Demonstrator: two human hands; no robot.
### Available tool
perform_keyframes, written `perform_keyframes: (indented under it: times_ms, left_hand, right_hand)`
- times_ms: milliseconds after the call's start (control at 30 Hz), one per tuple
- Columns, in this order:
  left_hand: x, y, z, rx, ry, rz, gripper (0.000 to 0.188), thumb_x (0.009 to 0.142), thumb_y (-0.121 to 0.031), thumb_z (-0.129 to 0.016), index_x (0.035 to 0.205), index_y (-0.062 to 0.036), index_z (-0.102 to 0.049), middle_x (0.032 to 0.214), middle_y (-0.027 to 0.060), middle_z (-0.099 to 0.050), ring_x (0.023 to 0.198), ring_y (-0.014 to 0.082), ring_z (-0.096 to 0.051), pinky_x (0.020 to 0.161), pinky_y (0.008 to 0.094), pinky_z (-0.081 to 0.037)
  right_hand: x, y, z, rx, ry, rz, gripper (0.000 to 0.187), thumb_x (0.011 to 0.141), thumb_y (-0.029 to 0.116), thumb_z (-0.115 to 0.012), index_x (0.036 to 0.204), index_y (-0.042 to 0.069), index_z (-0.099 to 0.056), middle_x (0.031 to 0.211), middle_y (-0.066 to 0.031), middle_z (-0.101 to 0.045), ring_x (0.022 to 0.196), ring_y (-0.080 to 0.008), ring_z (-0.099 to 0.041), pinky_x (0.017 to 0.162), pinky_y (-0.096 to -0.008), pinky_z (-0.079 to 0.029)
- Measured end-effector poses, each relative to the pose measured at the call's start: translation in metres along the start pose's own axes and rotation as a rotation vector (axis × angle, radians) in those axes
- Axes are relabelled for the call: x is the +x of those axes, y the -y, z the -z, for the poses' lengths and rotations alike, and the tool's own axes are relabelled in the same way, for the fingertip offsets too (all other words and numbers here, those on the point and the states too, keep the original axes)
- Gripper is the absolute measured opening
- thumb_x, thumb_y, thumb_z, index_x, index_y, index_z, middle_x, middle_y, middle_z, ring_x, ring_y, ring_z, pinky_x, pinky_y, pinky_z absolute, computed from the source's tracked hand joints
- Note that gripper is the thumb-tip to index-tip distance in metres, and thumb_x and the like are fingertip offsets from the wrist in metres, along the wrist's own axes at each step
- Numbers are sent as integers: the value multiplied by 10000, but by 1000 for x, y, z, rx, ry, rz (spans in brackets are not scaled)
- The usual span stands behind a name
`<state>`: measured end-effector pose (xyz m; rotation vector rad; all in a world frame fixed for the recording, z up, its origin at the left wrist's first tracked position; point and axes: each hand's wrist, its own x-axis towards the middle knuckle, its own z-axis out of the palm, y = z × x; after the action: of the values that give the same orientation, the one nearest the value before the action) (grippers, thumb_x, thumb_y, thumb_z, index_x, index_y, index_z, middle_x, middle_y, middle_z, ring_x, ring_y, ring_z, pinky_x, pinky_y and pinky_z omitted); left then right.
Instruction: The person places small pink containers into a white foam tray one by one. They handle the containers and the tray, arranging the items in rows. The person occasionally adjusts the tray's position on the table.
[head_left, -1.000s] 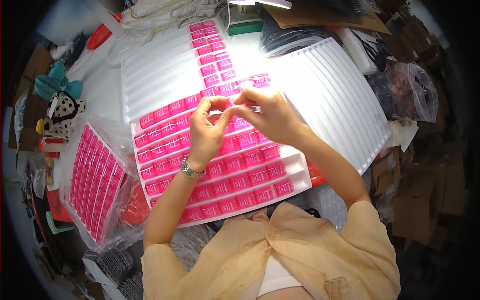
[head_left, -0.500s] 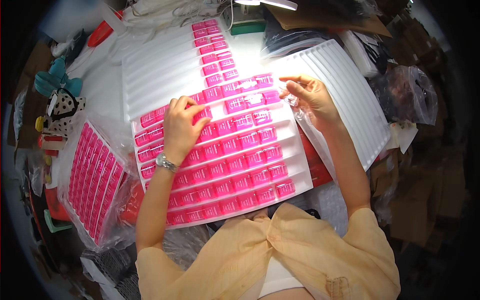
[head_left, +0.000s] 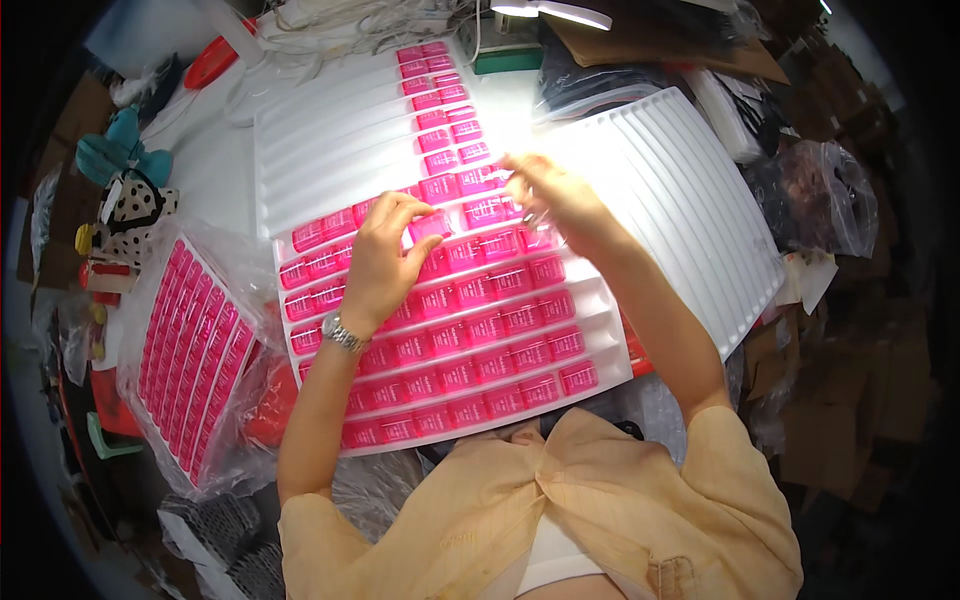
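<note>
A white ridged tray [head_left: 607, 345] lies in front of me, lined with rows of small pink, clear-faced containers with pale print. My left hand [head_left: 390, 255], with a metal watch at its wrist, rests over the upper rows. Its thumb and fingertips close around one pink container [head_left: 431, 228] in the second row. Over the tray's upper right rows is my right hand [head_left: 560, 205], its fingers smeared by motion. Something small and shiny shows at its lower fingers, too blurred to make out.
Behind lies another white tray [head_left: 320, 150] with a pink column at its right. A bare ridged tray [head_left: 690, 210] lies at the right. At the left, a plastic-wrapped tray of pink containers [head_left: 195, 360] leans near a teal object [head_left: 120, 145]. A lit lamp [head_left: 550, 10] stands at the back.
My right hand has moved left over the tray from its right edge, where it pinched a small clear piece. A pink container now sits by my left fingers where a white gap showed.
</note>
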<state>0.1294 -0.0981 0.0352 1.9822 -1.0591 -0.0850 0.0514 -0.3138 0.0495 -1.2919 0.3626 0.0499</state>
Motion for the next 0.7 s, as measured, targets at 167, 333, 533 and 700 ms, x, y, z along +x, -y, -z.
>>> perform_keyframes:
  times_ms: [167,333,533,700]
  left_hand:
    - [12,21,-22,186,1,-87,273,761,-85,-707,1010,-2,-631,941,121,-577,897,263,-572,813,361,-475]
    - [-6,29,27,458,-19,-86,352,718,-124,-756,1044,-42,-652,955,72,-597,895,247,-565,806,341,-470]
    - [-23,32,27,-22,-75,-12,378,737,-189,-764,1077,-80,-639,1007,42,-632,878,185,-581,768,311,-475]
    - [-23,3,36,-52,-83,-229,346,738,-214,-753,1043,-95,-643,1031,44,-642,942,210,-588,801,341,-488]
  right_hand:
    - [-13,12,11,474,-253,-69,265,909,117,-571,1115,-35,-504,804,-64,-589,654,-105,-557,594,-208,-477]
    - [-26,2,16,188,-12,90,214,891,122,-618,1036,-29,-575,779,-52,-605,612,-59,-527,556,-182,-436]
    - [-20,7,-16,30,169,263,41,759,58,-621,780,23,-621,673,-32,-600,561,-64,-495,523,-204,-400]
    - [-24,16,-42,-219,471,-114,213,756,96,-646,685,80,-446,596,-7,-538,545,-80,-517,488,-211,-382]
